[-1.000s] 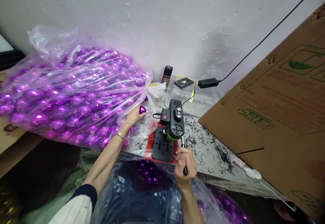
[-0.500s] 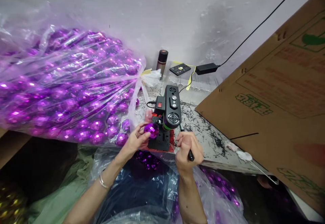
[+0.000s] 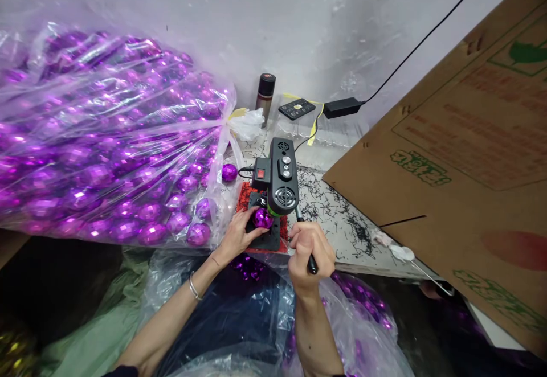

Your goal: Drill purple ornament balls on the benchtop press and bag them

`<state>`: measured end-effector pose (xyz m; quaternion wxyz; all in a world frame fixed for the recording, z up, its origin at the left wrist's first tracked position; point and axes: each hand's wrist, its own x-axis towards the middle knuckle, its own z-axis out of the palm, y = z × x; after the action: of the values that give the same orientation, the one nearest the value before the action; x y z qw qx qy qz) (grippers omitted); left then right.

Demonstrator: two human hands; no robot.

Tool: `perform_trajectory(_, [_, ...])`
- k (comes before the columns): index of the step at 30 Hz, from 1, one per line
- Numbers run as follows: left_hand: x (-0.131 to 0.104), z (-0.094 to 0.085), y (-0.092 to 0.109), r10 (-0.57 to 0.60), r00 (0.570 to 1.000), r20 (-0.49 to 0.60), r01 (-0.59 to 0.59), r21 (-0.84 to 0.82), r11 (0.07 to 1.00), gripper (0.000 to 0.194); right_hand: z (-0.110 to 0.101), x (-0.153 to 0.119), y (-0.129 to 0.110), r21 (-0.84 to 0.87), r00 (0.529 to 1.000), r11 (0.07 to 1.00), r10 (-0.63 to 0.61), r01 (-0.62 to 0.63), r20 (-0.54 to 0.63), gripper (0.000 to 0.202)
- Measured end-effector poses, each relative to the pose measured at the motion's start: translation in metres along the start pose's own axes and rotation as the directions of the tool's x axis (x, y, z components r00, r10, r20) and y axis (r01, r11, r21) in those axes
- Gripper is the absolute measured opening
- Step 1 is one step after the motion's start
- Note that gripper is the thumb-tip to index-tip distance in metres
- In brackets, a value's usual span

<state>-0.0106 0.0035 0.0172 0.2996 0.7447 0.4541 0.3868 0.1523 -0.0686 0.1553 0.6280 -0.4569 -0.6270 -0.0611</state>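
Left hand [image 3: 237, 233]: grip holding a faceted purple bauble [image 3: 262, 218] between thumb and fingers
Bauble: over the black base plate [image 3: 271, 240], just under the near end of the machine head [image 3: 284, 175]; whether it touches the head, I cannot tell
Right hand [image 3: 311, 253]: grip wrapped in a fist around the black lever handle [image 3: 313, 265], to the right of the plate
Machine head: black, with two round grilles, silver buttons and a green ring beneath; a red switch [image 3: 260, 173] beside it
Red mat [image 3: 243, 195]: under the base plate, on the worktop [image 3: 337, 251]
Tied plastic bag [image 3: 224, 119]: to the left, full of purple baubles
Loose bauble [image 3: 229, 172]: near the knot
Black clippings [image 3: 361, 232]: scattered right of the machine, towards the cardboard box [image 3: 465, 195]
Behind: capped bottle [image 3: 265, 98], black power adapter [image 3: 343, 107]
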Motion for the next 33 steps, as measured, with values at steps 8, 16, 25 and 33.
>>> perform_trajectory(8, [0.0, -0.008, 0.014, 0.069, 0.993, 0.097, -0.079, 0.097, 0.992, 0.057, 0.001, 0.0, -0.001, -0.011, 1.0, 1.0, -0.006, 0.006, -0.02, 0.033])
perform_trajectory(16, [0.007, -0.009, 0.016, 0.036, 0.987, 0.157, -0.046, 0.059, 0.997, 0.054, 0.0, -0.003, -0.001, -0.031, 1.0, 1.0, -0.003, 0.003, -0.005, 0.033])
perform_trajectory(25, [0.0, 0.004, 0.001, -0.008, 0.99, 0.142, 0.02, -0.086, 0.996, 0.061, -0.001, -0.003, -0.001, -0.042, 1.0, 0.999, -0.022, 0.022, 0.007, 0.032])
perform_trajectory(33, [0.0, 0.003, 0.001, -0.004, 0.99, 0.144, 0.024, -0.138, 0.99, 0.06, 0.001, -0.013, 0.004, -0.054, 1.0, 0.998, -0.027, 0.028, 0.003, 0.032])
